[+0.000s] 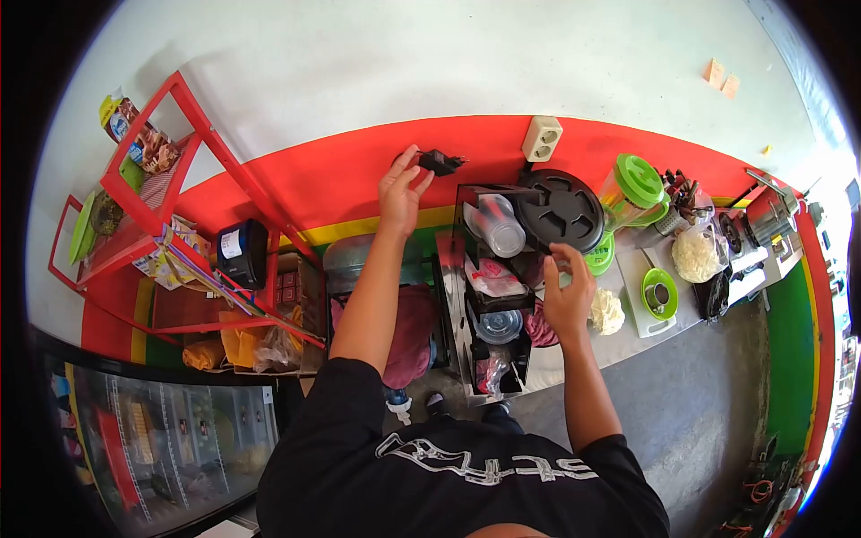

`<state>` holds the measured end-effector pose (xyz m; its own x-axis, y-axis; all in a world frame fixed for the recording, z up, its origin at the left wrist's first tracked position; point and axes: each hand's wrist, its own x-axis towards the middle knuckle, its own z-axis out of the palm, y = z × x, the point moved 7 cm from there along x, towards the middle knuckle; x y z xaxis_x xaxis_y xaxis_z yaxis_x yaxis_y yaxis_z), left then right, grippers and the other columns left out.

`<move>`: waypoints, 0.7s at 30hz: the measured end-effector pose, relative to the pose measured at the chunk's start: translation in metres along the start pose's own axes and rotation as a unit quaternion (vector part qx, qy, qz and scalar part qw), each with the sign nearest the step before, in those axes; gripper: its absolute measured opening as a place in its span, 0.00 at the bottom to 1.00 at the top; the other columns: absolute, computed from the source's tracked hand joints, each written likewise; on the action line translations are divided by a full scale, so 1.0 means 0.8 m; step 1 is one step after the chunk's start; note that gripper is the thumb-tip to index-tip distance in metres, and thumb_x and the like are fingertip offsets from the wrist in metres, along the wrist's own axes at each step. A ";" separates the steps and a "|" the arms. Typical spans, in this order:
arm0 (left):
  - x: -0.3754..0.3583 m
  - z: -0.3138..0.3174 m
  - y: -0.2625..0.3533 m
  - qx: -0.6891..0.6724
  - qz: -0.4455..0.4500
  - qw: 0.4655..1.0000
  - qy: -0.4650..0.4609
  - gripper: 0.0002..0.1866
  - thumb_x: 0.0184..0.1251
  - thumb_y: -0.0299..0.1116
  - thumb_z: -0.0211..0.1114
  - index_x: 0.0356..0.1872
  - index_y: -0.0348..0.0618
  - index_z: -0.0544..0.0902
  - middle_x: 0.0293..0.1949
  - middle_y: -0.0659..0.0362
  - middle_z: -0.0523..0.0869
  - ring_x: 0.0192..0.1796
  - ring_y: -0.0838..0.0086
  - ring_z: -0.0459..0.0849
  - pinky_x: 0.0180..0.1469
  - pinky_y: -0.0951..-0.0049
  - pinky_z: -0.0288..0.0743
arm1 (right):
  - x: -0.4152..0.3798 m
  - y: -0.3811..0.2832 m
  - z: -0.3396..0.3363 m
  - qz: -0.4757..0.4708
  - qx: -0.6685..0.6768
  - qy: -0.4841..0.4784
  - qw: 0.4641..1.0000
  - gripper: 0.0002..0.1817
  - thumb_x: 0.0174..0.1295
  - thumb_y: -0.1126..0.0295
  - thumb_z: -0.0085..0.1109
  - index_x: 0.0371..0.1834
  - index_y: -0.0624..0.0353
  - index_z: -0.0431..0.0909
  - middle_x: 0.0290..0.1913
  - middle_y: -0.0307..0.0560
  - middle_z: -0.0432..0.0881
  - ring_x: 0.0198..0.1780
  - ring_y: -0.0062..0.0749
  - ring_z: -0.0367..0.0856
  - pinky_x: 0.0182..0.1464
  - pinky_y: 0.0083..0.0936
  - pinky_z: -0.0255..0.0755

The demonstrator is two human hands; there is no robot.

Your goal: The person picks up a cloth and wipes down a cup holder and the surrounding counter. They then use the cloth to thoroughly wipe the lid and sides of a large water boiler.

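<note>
My left hand point(401, 192) is raised in front of the red wall band, fingers apart, with its fingertips beside a black plug adapter point(439, 162). Whether the fingers touch the adapter is hard to tell. The adapter's prongs point right, towards a white double wall socket point(543, 140). My right hand point(569, 289) hangs over the counter with its fingers spread and nothing in them. Just above it lies a round black lid point(560, 212). Left of that hand stands a black organiser point(457, 309) holding clear plastic cups point(500, 226) and packets.
A red shelf point(152, 211) with packets and a black device point(242, 255) stands on the left, above a glass-doored fridge point(179, 439). Along the counter point(623, 339) at right are a green-lidded blender point(634, 188), a green bowl point(659, 293) and a bag of white shreds point(696, 255).
</note>
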<state>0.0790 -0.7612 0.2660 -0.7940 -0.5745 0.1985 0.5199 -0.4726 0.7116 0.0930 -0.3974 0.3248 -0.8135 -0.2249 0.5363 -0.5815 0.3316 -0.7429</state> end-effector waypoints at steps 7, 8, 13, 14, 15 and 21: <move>-0.049 0.069 0.063 -0.023 0.033 0.997 -0.071 0.27 0.79 0.26 0.58 0.76 0.33 0.73 0.76 0.54 0.76 0.72 0.66 0.79 0.78 0.43 0.75 | 0.069 -0.060 0.016 -0.096 0.076 -0.007 0.992 0.15 0.67 0.75 0.69 0.56 0.64 0.83 0.47 0.51 0.88 0.45 0.40 0.88 0.49 0.33 0.81; -0.056 0.085 0.071 -0.025 0.036 0.995 -0.095 0.27 0.79 0.28 0.59 0.76 0.33 0.72 0.76 0.54 0.76 0.72 0.65 0.79 0.78 0.43 0.75 | 0.079 -0.065 0.020 -0.094 0.087 -0.029 0.991 0.19 0.66 0.75 0.70 0.59 0.63 0.82 0.49 0.51 0.87 0.48 0.40 0.87 0.49 0.33 0.81; -0.097 0.129 0.081 -0.063 0.025 0.991 -0.118 0.29 0.79 0.28 0.59 0.78 0.32 0.70 0.75 0.53 0.77 0.74 0.63 0.78 0.78 0.45 0.75 | 0.108 -0.096 0.025 -0.132 0.110 -0.072 0.982 0.24 0.64 0.74 0.72 0.64 0.62 0.80 0.52 0.51 0.86 0.49 0.40 0.86 0.49 0.33 0.81; -0.104 0.139 0.081 -0.096 0.021 0.985 -0.139 0.28 0.79 0.25 0.58 0.78 0.32 0.71 0.73 0.54 0.78 0.75 0.64 0.77 0.78 0.47 0.76 | 0.111 -0.101 0.025 -0.149 0.110 -0.086 0.979 0.26 0.63 0.73 0.73 0.65 0.62 0.79 0.52 0.51 0.85 0.49 0.40 0.86 0.49 0.33 0.81; -0.111 0.144 0.082 -0.094 0.022 0.986 -0.135 0.28 0.79 0.25 0.58 0.78 0.32 0.71 0.73 0.54 0.78 0.75 0.64 0.77 0.78 0.47 0.76 | 0.113 -0.102 0.024 -0.149 0.113 -0.090 0.978 0.26 0.63 0.73 0.73 0.65 0.62 0.79 0.52 0.51 0.85 0.49 0.40 0.86 0.49 0.33 0.81; -0.156 0.173 0.066 -0.054 0.032 0.984 -0.167 0.30 0.77 0.24 0.58 0.79 0.31 0.71 0.72 0.54 0.79 0.77 0.63 0.76 0.79 0.49 0.74 | 0.101 -0.091 0.024 -0.181 0.140 -0.168 0.959 0.20 0.64 0.74 0.73 0.59 0.61 0.84 0.50 0.50 0.86 0.47 0.42 0.87 0.49 0.34 0.81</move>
<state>0.1620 -0.6216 0.3723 -0.8089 -0.3626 0.4629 0.5878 -0.5211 0.6189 0.0692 -0.4574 0.4145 -0.4880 -0.5765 0.6554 -0.7684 -0.0724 -0.6359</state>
